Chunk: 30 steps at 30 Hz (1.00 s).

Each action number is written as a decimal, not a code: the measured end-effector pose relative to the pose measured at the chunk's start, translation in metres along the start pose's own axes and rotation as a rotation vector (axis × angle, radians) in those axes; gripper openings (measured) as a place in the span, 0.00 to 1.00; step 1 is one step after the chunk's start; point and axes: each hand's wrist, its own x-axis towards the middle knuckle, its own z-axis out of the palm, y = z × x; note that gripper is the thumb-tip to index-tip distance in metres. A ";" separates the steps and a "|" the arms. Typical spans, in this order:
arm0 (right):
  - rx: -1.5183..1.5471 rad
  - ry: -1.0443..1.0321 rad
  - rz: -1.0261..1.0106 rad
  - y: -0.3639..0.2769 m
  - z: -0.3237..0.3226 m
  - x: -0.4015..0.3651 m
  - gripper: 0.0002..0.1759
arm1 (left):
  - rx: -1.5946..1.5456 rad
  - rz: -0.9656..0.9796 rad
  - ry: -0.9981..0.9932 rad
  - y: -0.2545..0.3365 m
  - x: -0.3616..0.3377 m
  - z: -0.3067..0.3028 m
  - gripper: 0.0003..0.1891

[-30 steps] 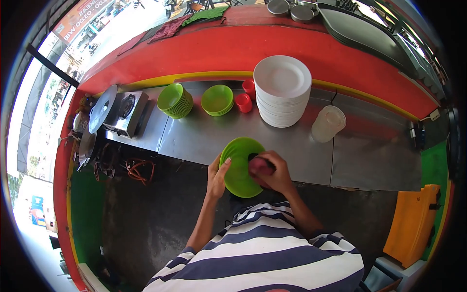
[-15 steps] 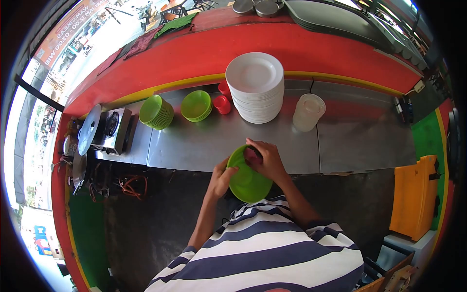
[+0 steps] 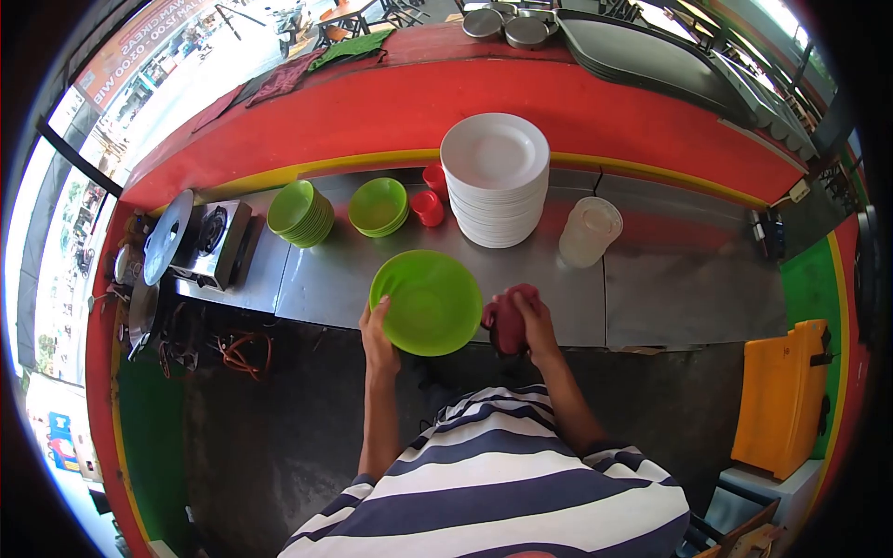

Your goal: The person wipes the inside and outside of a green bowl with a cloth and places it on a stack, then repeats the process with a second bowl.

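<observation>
— What's the left hand (image 3: 377, 337) doing?
— It holds the green bowl (image 3: 426, 302) by its near-left rim. The fingers are closed on the edge, and most of them are hidden under the bowl.

— Where is the bowl?
— It is over the near edge of the steel bench (image 3: 651, 298), tipped so its inside faces up toward the camera. I cannot tell whether it rests on the bench or is held just above it.

— And the right hand (image 3: 532, 321)?
— Its fingers are wrapped tight around a bunched dark red cloth (image 3: 505, 325). The cloth is just right of the bowl's rim. It is outside the bowl, and I cannot tell whether they touch.

— What else is on the bench?
— At the far side is a tall stack of white plates (image 3: 495, 181). Two red cups (image 3: 429, 208) sit just left of it. Further left are a short pile of green bowls (image 3: 379, 206) and a taller, leaning pile (image 3: 299, 214). A clear plastic tub (image 3: 588, 232) stands right of the plates.

— Anything at the left end?
— A small gas stove (image 3: 216, 244), with a round metal lid (image 3: 167, 237) propped beside it.

— And to the right?
— A yellow-orange plastic piece (image 3: 779, 400) stands on the floor, well apart from the hands.
</observation>
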 end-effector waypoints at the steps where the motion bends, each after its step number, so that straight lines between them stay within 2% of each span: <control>1: 0.088 0.023 -0.018 0.002 -0.003 0.001 0.24 | -0.059 -0.023 0.008 -0.003 0.004 -0.007 0.19; 3: 0.178 0.056 -0.133 -0.001 -0.003 -0.005 0.25 | -0.177 -0.073 0.021 -0.014 0.007 -0.018 0.18; 4: 0.223 0.077 -0.191 -0.005 -0.003 -0.010 0.26 | -0.126 -0.070 -0.005 -0.018 0.004 -0.021 0.19; 8: 0.168 -0.095 -0.579 -0.011 0.008 -0.017 0.27 | -0.032 -0.153 -0.159 -0.040 -0.010 -0.019 0.20; 10: 0.044 -0.220 -0.750 -0.011 0.016 -0.019 0.26 | 0.138 -0.047 -0.283 -0.058 -0.017 -0.021 0.20; 11: 0.048 -0.212 -0.800 -0.012 0.016 -0.020 0.26 | 0.311 0.101 -0.357 -0.069 -0.022 -0.023 0.21; 14: 0.059 -0.193 -0.952 -0.014 0.017 -0.018 0.24 | 0.296 -0.034 -0.421 -0.068 -0.026 -0.011 0.22; 15: 0.060 -0.141 -0.973 -0.016 0.021 -0.018 0.23 | 0.250 -0.020 -0.445 -0.063 -0.031 -0.002 0.24; 17: 0.112 -0.096 -0.927 -0.010 0.013 -0.015 0.22 | 0.109 -0.125 -0.426 -0.051 -0.039 0.014 0.28; 19: 0.216 -0.012 -0.805 0.002 0.003 -0.010 0.20 | -0.075 -0.360 -0.338 -0.040 -0.041 0.025 0.34; 22: 0.444 0.159 -0.498 -0.004 0.007 -0.009 0.17 | 0.103 -0.351 -0.425 -0.050 -0.038 0.019 0.42; 23: 0.344 0.560 -0.427 -0.007 0.017 -0.007 0.16 | 0.097 -0.294 -0.359 -0.058 -0.041 0.021 0.37; 26: 0.221 0.500 -0.398 0.003 0.005 -0.001 0.12 | 0.489 0.239 -0.390 -0.060 -0.043 0.020 0.30; 27: 0.232 0.478 -0.357 0.003 0.007 -0.002 0.12 | 0.437 0.235 -0.342 -0.059 -0.045 0.020 0.24; 29: 0.255 0.435 -0.273 0.006 0.013 -0.003 0.11 | 0.428 0.327 -0.307 -0.060 -0.046 0.020 0.23; 30: 0.171 0.402 -0.280 0.005 0.019 -0.006 0.11 | 0.423 0.372 -0.289 -0.060 -0.046 0.020 0.23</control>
